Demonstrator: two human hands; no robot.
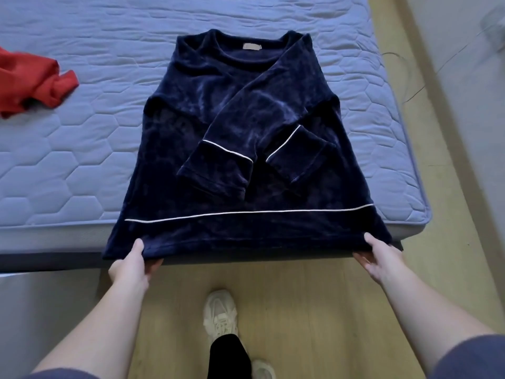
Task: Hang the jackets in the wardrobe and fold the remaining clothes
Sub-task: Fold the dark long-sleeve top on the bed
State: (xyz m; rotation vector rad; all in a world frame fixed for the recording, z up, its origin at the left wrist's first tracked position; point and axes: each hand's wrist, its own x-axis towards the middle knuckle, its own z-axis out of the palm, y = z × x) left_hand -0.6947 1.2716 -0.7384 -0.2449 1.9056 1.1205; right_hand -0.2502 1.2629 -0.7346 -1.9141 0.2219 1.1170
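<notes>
The navy top (246, 105) lies flat on the bed (82, 132), sleeves crossed over its front, hem overhanging the bed's near edge. The left grip (135, 259) pinches the hem's left corner and the right grip (379, 258) its right corner, thumbs on top, fingers curled beneath. Lifted too briskly toward the collar, I reckon the sleeves could slide askew; a backward tug might drag the top off the edge. Quilted mattress shows beyond the collar; a red garment (32, 80) lies well left of the top, and the bed's side edge runs near its right
</notes>
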